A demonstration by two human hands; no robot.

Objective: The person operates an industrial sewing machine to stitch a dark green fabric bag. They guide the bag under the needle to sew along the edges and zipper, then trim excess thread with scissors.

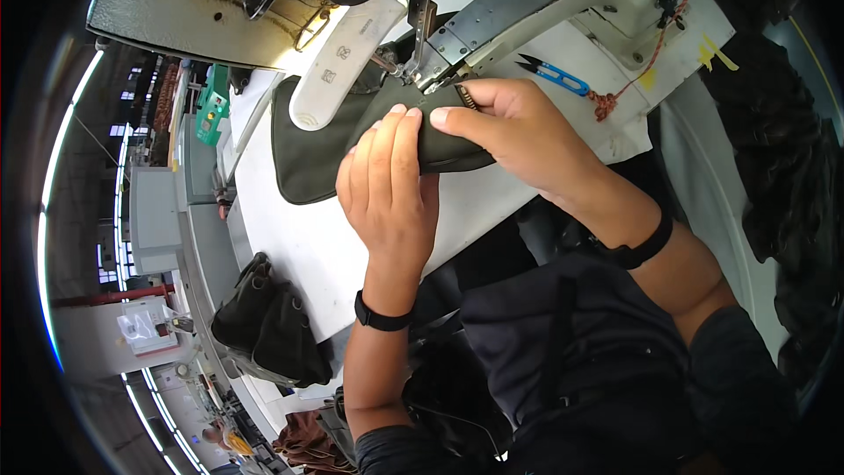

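Dark olive zippered bag panel, beneath the left hand and in the right hand, close to the sewing machine.
Spread over the white worktop, reaching out to the left of the left hand. Left: fingers nearly straight and close together, flat on the panel, thumb mostly hidden; cannot tell whether gripping. Right: pinched together on the panel's right edge, thumb on top, beside brass-coloured zip teeth. Beyond and left of the left fingertips, overhanging the panel, a white paddle-shaped device. Just beyond the right hand, blue thread snips with a knotted red-orange cord. Well left of the left forearm, a dark bag.
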